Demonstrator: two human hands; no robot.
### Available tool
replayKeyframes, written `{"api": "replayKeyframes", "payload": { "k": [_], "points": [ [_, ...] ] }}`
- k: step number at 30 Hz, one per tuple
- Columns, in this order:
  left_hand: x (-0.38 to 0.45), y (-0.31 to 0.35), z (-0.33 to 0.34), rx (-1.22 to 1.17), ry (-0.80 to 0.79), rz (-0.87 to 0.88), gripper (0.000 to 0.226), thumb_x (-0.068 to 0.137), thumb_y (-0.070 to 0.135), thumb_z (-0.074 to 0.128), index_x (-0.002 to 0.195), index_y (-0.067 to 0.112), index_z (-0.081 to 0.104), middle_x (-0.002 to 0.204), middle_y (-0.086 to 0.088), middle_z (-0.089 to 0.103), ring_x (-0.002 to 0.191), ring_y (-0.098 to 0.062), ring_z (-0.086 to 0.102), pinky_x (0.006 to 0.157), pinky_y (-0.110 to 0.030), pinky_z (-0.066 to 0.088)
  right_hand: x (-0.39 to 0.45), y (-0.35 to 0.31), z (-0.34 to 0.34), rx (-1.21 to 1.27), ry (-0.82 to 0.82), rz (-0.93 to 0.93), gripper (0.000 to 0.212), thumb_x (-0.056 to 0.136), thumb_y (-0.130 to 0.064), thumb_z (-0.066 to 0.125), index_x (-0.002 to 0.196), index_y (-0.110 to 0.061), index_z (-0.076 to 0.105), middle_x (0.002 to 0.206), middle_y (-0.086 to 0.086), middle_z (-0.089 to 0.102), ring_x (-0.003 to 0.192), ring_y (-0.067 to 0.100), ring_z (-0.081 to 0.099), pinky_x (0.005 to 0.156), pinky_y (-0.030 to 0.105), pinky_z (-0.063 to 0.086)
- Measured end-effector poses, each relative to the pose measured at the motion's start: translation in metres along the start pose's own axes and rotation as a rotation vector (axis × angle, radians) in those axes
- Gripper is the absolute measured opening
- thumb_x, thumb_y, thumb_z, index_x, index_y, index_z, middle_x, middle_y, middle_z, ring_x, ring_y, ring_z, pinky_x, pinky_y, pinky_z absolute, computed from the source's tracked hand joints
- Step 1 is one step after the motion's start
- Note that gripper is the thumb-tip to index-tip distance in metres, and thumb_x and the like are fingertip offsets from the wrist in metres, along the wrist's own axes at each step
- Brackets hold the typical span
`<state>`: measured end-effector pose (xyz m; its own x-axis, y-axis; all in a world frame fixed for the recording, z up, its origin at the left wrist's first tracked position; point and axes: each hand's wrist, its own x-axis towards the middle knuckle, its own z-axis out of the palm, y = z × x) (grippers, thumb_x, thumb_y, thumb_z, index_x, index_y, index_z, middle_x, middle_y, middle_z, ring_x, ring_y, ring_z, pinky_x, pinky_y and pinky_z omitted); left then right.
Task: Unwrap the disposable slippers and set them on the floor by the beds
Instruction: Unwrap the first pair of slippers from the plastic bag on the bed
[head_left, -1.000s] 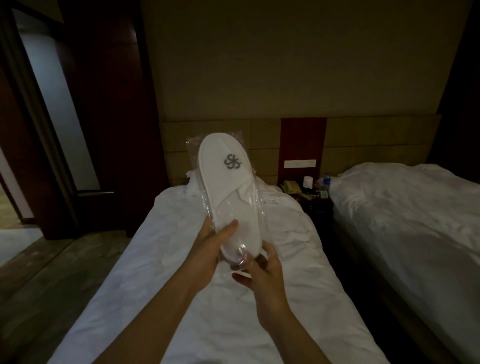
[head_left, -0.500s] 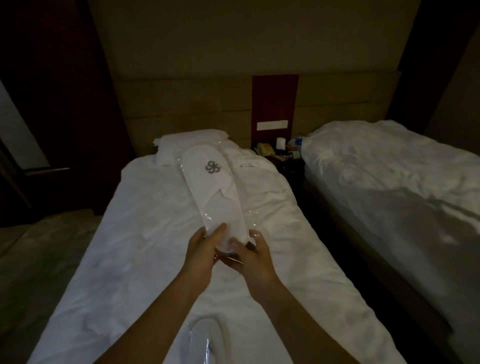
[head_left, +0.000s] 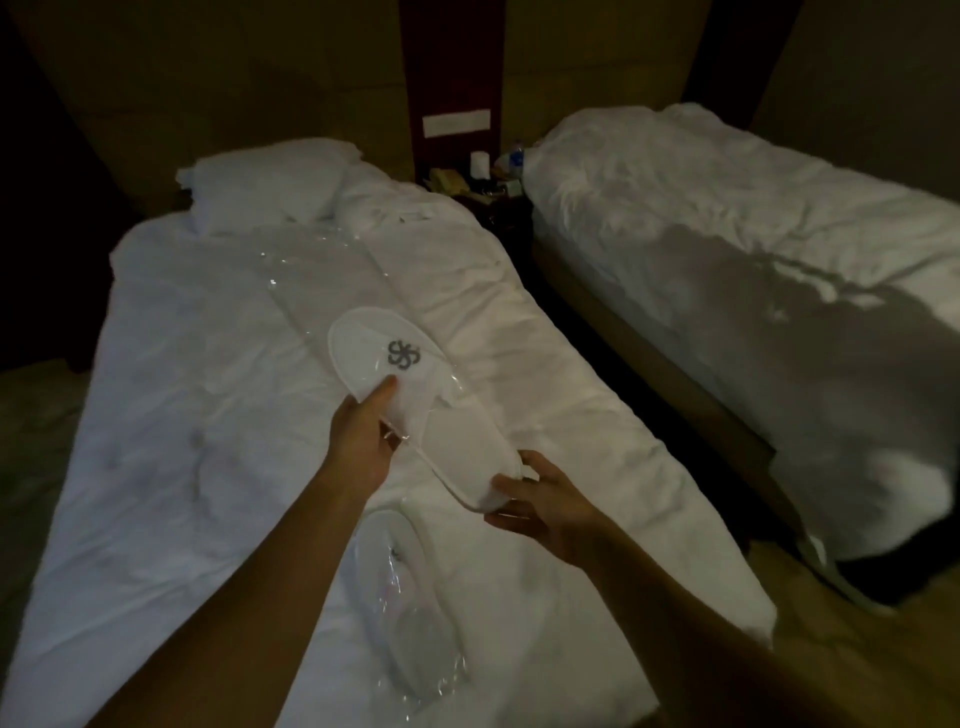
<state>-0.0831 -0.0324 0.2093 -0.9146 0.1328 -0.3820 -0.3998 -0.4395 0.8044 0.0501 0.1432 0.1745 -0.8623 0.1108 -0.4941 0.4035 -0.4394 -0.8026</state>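
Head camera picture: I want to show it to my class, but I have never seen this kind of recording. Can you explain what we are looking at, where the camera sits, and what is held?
No machine here: a person wears one wide-angle camera on the head, looking forward and down at two bare hands. The left hand and right hand hold a white slipper with a grey logo, above a white bed. Clear plastic wrap trails from its toe end. A second slipper, still wrapped, lies on the bed nearer the camera. A pillow sits at the head; another bed stands to the right.
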Motion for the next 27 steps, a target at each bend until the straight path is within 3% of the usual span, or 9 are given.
{"api": "replayKeyframes", "payload": {
  "k": [3, 10, 14, 17, 19, 22, 24, 27],
  "points": [
    [-0.001, -0.026, -0.01, 0.013, 0.035, -0.031, 0.039, 0.084, 0.016, 0.072, 0.121, 0.013, 0.062, 0.108, -0.008, 0.071, 0.091, -0.022, 0.069, 0.062, -0.028, 0.058, -0.015, 0.023, -0.023, -0.034, 0.033, 0.079, 0.036, 0.085, -0.007, 0.067, 0.117, -0.012, 0.054, 0.119, 0.018, 0.059, 0.101, 0.037, 0.065, 0.08, 0.041, 0.06],
    [-0.001, -0.087, -0.033, 0.076, 0.114, -0.171, 0.038, 0.084, 0.018, 0.071, 0.118, 0.006, 0.065, 0.117, -0.015, 0.069, 0.103, -0.029, 0.067, 0.085, -0.039, 0.055, -0.063, 0.076, -0.083, -0.068, 0.122, 0.248, 0.028, 0.089, -0.002, 0.061, 0.114, -0.011, 0.051, 0.119, 0.02, 0.054, 0.1, 0.037, 0.063, 0.073, 0.038, 0.061],
    [-0.006, -0.118, -0.041, 0.114, 0.197, -0.2, 0.039, 0.088, 0.012, 0.064, 0.125, 0.0, 0.059, 0.124, -0.02, 0.064, 0.1, -0.03, 0.063, 0.094, -0.043, 0.052, -0.088, 0.097, -0.115, -0.077, 0.164, 0.345, 0.036, 0.091, 0.001, 0.057, 0.125, -0.007, 0.048, 0.119, 0.02, 0.052, 0.104, 0.039, 0.061, 0.088, 0.047, 0.056],
    [-0.007, -0.128, -0.048, 0.041, 0.275, -0.164, 0.034, 0.096, 0.001, 0.039, 0.127, -0.003, 0.052, 0.131, -0.027, 0.057, 0.091, -0.027, 0.064, 0.086, -0.034, 0.052, -0.104, 0.105, -0.134, -0.073, 0.209, 0.404, 0.037, 0.091, 0.002, 0.056, 0.127, -0.005, 0.047, 0.126, 0.023, 0.048, 0.113, 0.044, 0.056, 0.096, 0.053, 0.05],
    [-0.009, -0.134, -0.053, -0.019, 0.35, -0.153, 0.037, 0.096, -0.002, 0.032, 0.128, -0.008, 0.049, 0.125, -0.031, 0.057, 0.09, -0.03, 0.064, 0.087, -0.032, 0.051, -0.112, 0.109, -0.144, -0.031, 0.255, 0.427, 0.039, 0.09, 0.002, 0.057, 0.128, -0.004, 0.048, 0.129, 0.026, 0.046, 0.114, 0.046, 0.055, 0.092, 0.053, 0.052],
    [-0.015, -0.147, -0.055, 0.035, 0.412, -0.156, 0.03, 0.088, -0.012, 0.05, 0.116, -0.006, 0.058, 0.084, -0.017, 0.065, 0.058, -0.02, 0.064, 0.059, -0.023, 0.054, -0.118, 0.116, -0.153, 0.085, 0.328, 0.419, 0.042, 0.089, 0.003, 0.059, 0.129, -0.005, 0.049, 0.127, 0.026, 0.048, 0.106, 0.044, 0.057, 0.079, 0.048, 0.057],
    [-0.02, -0.16, -0.058, 0.15, 0.343, -0.195, 0.033, 0.08, -0.015, 0.061, 0.109, 0.002, 0.061, 0.076, -0.012, 0.062, 0.044, -0.011, 0.062, 0.044, -0.018, 0.051, -0.117, 0.12, -0.155, 0.173, 0.363, 0.397, 0.04, 0.087, 0.005, 0.06, 0.125, -0.007, 0.052, 0.12, 0.023, 0.05, 0.102, 0.043, 0.058, 0.068, 0.046, 0.061],
    [-0.026, -0.182, -0.065, 0.208, 0.31, -0.242, 0.035, 0.079, -0.016, 0.062, 0.107, 0.005, 0.06, 0.075, -0.012, 0.062, 0.036, -0.006, 0.06, 0.045, -0.019, 0.052, -0.111, 0.126, -0.156, 0.288, 0.429, 0.344, 0.028, 0.086, 0.004, 0.062, 0.108, -0.013, 0.059, 0.119, 0.02, 0.051, 0.102, 0.043, 0.059, 0.061, 0.042, 0.061]
  ]
}}
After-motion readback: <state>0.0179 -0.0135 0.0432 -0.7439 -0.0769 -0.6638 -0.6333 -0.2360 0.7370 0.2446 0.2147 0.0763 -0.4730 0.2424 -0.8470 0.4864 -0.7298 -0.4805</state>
